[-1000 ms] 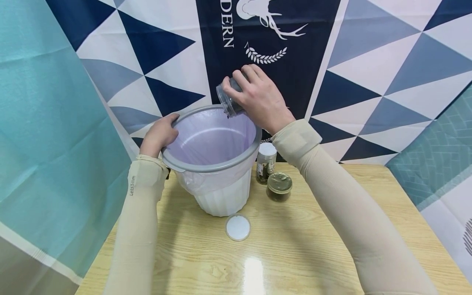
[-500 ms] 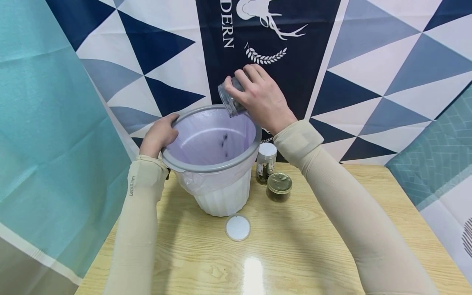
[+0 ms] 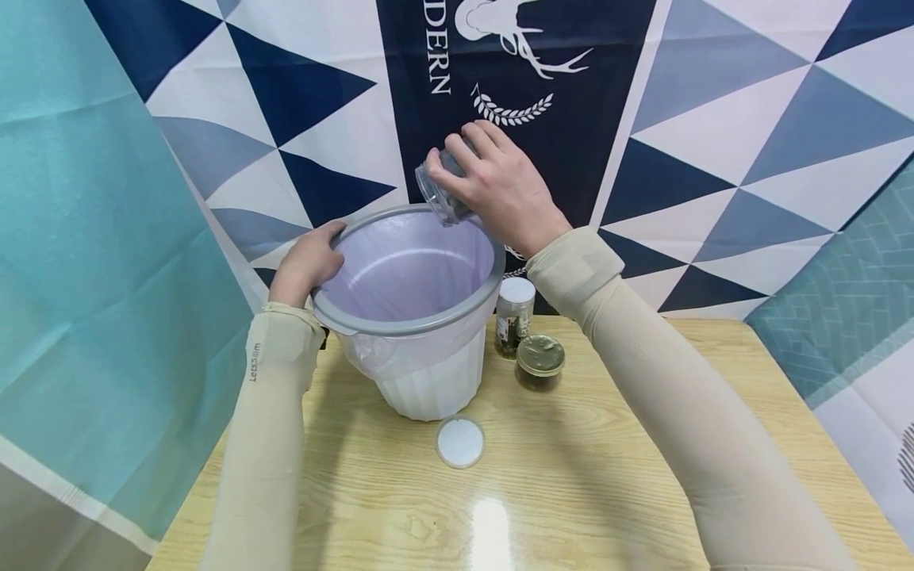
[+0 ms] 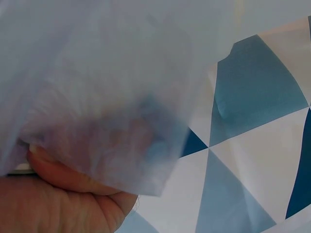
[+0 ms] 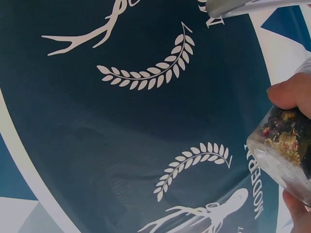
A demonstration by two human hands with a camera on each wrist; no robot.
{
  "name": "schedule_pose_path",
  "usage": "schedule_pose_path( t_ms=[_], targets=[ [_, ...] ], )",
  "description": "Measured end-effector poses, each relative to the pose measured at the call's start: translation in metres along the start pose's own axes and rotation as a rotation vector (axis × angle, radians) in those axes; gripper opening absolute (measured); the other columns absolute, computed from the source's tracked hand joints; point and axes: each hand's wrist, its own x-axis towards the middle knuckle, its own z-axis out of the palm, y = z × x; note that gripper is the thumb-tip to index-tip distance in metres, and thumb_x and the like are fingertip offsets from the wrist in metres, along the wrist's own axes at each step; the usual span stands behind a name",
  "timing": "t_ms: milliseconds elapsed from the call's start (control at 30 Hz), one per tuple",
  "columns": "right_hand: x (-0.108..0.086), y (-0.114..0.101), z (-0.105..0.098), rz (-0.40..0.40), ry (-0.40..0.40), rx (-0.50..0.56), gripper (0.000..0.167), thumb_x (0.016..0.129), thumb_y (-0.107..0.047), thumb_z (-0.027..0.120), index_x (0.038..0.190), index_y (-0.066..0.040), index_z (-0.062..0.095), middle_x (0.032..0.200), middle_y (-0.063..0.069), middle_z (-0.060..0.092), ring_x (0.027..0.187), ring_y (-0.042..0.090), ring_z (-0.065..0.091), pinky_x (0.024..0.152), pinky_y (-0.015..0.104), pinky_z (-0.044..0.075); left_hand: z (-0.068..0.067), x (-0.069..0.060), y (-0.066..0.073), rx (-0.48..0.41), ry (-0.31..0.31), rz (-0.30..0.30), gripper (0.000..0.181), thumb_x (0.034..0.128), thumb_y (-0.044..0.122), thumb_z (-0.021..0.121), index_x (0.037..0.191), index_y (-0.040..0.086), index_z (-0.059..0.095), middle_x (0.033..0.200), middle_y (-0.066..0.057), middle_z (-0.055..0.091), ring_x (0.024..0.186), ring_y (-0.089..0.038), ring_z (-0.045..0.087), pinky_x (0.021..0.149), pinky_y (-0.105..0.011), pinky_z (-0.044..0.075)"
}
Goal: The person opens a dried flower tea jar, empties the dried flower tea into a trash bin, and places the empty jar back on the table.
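Head view bright, w/ white glare on surface (image 3: 585, 492) & soft shadows; wrist views dimmer, bag (image 4: 107, 63) hazy, blurry in L one.

Left of centre in the frame, bin (image 3: 432, 385) on table (image 3: 385, 496); left hand (image 3: 307, 258) at rim's (image 3: 407, 323) left, right hand (image 3: 496, 178) with held jar (image 3: 437, 197) above rim's upper right. Right of bin, far jar (image 3: 515, 317); before it, slightly right, near jar (image 3: 540, 362). Before bin, lid (image 3: 460, 442). Across upper frame, behind, backdrop (image 3: 771, 111).
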Motion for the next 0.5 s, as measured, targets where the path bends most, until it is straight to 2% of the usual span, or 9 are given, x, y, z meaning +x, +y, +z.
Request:
schedule_pose_path(
  t_ms=[167, 500],
  targets=[
    [0.0005, 0.0004, 0.001, -0.026, 0.022, -0.018, 0.044, 0.096, 0.013, 0.042, 0.13, -0.008, 0.059, 0.116, 0.016, 0.063, 0.119, 0.038, 0.058, 0.119, 0.043, 0.041, 0.0015, 0.0004, -0.0011, 0.015, 0.005, 0.004, 0.071, 0.0931, 0.002, 0.037, 0.164, 0.009, 0.028, 0.164, -0.025, 0.035, 0.143, -0.044, 0.043, 0.118, -0.058, 0.037],
    [0.001, 0.0008, 0.0016, -0.055, 0.04, -0.04, 0.047, 0.1, 0.016, 0.033, 0.13, -0.01, 0.06, 0.121, 0.017, 0.063, 0.122, 0.038, 0.058, 0.121, 0.042, 0.039, 0.0005, -0.0012, 0.0004, 0.01, 0.001, 0.001, 0.071, 0.0941, 0.002, 0.037, 0.164, 0.009, 0.028, 0.165, -0.025, 0.034, 0.145, -0.045, 0.041, 0.119, -0.058, 0.035]
  ],
)
